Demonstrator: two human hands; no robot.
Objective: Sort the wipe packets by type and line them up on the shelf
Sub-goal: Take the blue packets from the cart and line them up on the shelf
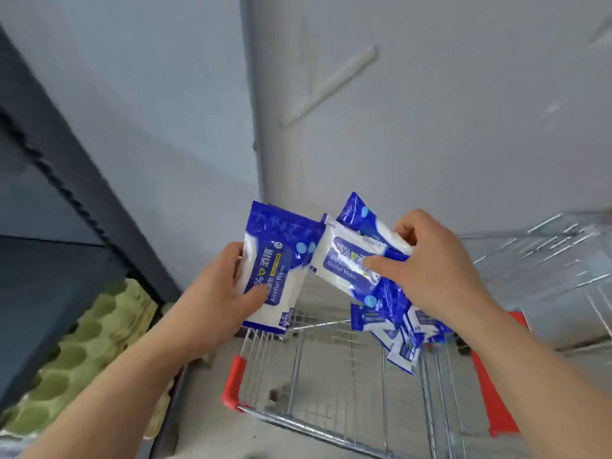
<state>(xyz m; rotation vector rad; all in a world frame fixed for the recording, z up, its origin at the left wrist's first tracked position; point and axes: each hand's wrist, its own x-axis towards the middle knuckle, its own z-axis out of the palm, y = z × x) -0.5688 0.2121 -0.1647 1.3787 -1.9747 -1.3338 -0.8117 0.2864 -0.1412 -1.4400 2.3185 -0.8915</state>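
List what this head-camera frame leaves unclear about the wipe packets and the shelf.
Head view, right hand: its fan of packets overlaps, with fingers covering part of it; count unclear.
Head view, left hand: the thumb hides part of the label on its packet.
Head view, loose packets in the cart: print blurred, partly behind the right forearm; type unreadable.
Head view, shelf: cut by the left edge; no lined-up packets visible.

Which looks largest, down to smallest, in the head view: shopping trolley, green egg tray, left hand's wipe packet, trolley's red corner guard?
1. shopping trolley
2. green egg tray, partly cut off by the frame
3. wipe packet in the left hand, held nearer the camera
4. red corner guard
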